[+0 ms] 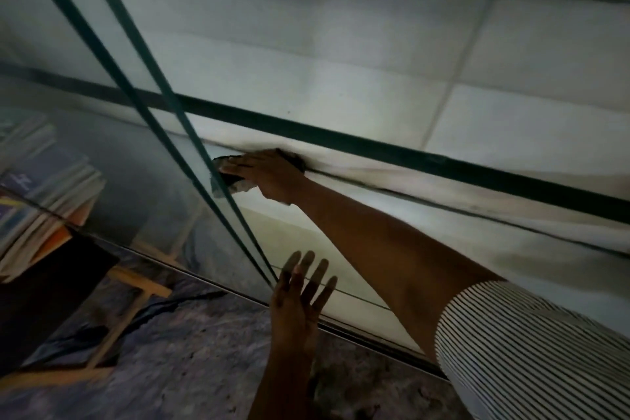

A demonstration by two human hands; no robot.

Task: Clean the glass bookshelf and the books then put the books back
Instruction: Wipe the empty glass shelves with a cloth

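Note:
The glass bookshelf fills the view, with dark green edges on its panes and an upright glass divider. My right hand reaches deep inside and holds a crumpled cloth against the glass next to the divider. My left hand is open, fingers spread, touching the front edge of a glass pane below. A stack of books lies at the left, seen blurred through the glass.
A dark flat object sits in front of the book stack at the lower left. A pale wooden frame lies on the mottled blue-grey floor. A white tiled wall shows behind the glass.

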